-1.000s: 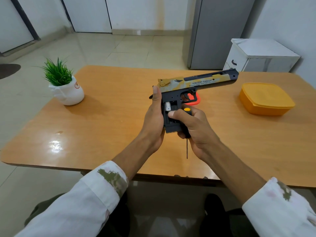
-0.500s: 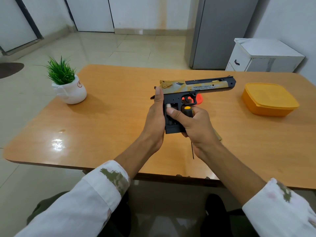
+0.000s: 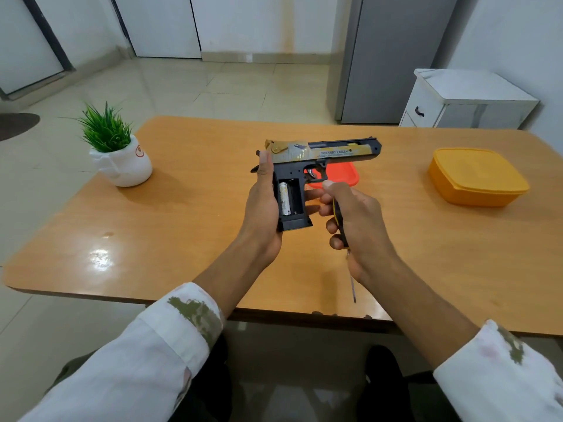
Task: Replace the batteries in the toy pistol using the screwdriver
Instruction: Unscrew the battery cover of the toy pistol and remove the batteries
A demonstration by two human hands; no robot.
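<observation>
While facing the orange-brown wooden table (image 3: 182,226), holds a black-and-gold plastic toy pistol (image 3: 316,153) up over its middle, clear of the surface, barrel pointing right and grip hanging down. Wraps the left hand (image 3: 262,208) round the back of the grip, thumb lying straight up along the rear of the slide, fingertips curling round to the front edge. Presents the open battery compartment (image 3: 295,196) in the side of the grip toward the camera, with one silver cylindrical battery (image 3: 284,197) standing upright in the left bay. Clenches the right hand (image 3: 358,222) in a fist round the black-and-yellow handle of a thin-shafted screwdriver (image 3: 341,233), thumb on top, metal shaft pointing down and toward the body. Holds that fist just right of the grip, near the left fingertips; cannot tell whether touching. Has a flat red-orange plastic piece (image 3: 345,175) lying on the table behind the trigger guard, partly hidden by the pistol. Has a lidded yellow-orange plastic box (image 3: 475,178) further right, well apart from both hands, and a small green plant in a white pot (image 3: 122,161) at the table's far left. Wears white sleeves (image 3: 170,345) with olive patches, pushed back from the forearms. Beyond the table: a white cabinet (image 3: 475,99) beside a tall grey cupboard (image 3: 393,56).
</observation>
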